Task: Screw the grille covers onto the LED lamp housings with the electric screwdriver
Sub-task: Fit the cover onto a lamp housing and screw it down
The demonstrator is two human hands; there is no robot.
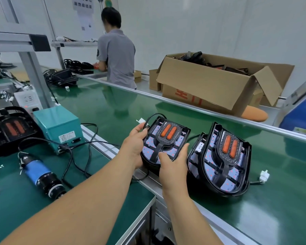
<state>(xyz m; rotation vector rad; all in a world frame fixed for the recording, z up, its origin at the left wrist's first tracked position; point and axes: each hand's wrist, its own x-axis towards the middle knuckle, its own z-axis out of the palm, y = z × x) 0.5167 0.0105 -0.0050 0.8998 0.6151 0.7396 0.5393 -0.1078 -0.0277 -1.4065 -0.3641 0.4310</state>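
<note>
- Grips the near lamp housing [166,138] at centre frame with both hands: left hand [137,144] curled round its 9 o'clock rim, right hand [173,163] on its 5 o'clock corner, thumb on the grille cover [160,146].
- Both grips clamped on that housing; neither free for a tool.
- Held on two sides, probably to carry it level off the conveyor belt [166,106] toward the worktop [16,200] at 7 o'clock.
- Hangs over the metal rail [95,137] between belt and worktop; better lifted clear of that edge than dragged.
- Leaves the electric screwdriver [41,175] lying untouched at 8 o'clock, wired toward the teal power box [58,128] at 10 o'clock.
- Sits just beside a second lamp housing [219,160] at 3 o'clock, close to the right hand; little room that way.
- Open green surface at 7 o'clock, beside the forearms: likely landing spot, though a loose black cable [88,156] crosses it.
- Cannot tell whether any screws are already in.
</note>
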